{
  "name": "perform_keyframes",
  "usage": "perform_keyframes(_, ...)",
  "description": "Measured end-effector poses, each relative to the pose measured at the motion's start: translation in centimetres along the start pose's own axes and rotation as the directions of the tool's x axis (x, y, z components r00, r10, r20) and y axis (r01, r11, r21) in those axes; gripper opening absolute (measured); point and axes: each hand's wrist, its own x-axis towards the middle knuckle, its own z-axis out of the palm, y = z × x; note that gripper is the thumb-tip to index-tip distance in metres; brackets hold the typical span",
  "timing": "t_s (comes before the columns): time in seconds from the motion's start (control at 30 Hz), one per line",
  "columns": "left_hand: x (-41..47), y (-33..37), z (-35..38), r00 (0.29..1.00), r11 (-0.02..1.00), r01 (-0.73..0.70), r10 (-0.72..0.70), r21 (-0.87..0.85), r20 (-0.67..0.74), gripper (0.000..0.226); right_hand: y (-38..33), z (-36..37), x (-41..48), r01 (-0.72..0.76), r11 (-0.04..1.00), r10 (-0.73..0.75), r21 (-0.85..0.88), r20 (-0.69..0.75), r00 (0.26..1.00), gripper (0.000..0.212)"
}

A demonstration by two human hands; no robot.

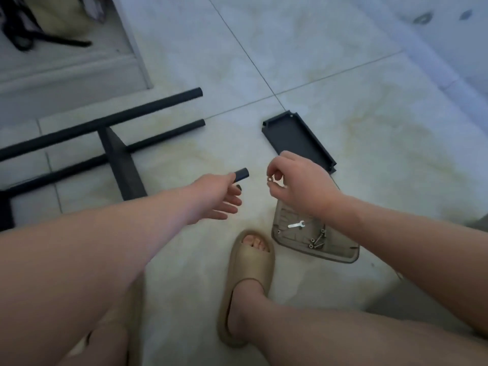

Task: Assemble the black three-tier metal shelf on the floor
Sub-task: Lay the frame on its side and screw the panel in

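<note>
Tray (343,256) of clear plastic sits on the floor (343,75) near its lower middle, partly under the right forearm; it holds one small silver wrench (296,224) and a cluster of bolts (317,240), too blurred to count. Just beyond it lies one loose black shelf panel (298,141), rim upward. Toward the floor's left edge lies the partly built black frame (118,165): two long tubes with free ends and one flat cross panel joining them. The left hand (211,196) holds the end of a third black tube (241,174) between thumb and forefinger, its other fingers spread loose. The right hand (303,186), above the tray's far end, pinches one small metal nut (270,180) between thumb and forefinger. One beige sandal (250,273) stands beside the tray
</note>
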Motion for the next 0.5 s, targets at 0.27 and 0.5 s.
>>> perform_keyframes(0.27, -9.1, 0.6, -10.4, 0.995, 0.892, -0.078, 0.099, -0.446, 0.024, 0.055, -15.4, -3.6, 2.1, 0.257, 0.966, -0.255, 0.027, -0.048, 0.966, 0.013)
perform_keyframes(0.5, -11.6, -2.3, -16.6, 0.995, 0.833, -0.099, 0.079, -0.544, -0.06, 0.056, -23.6, -0.7, 4.5, 0.404, 0.912, -0.406, 0.063, 0.013, 0.914, 0.021)
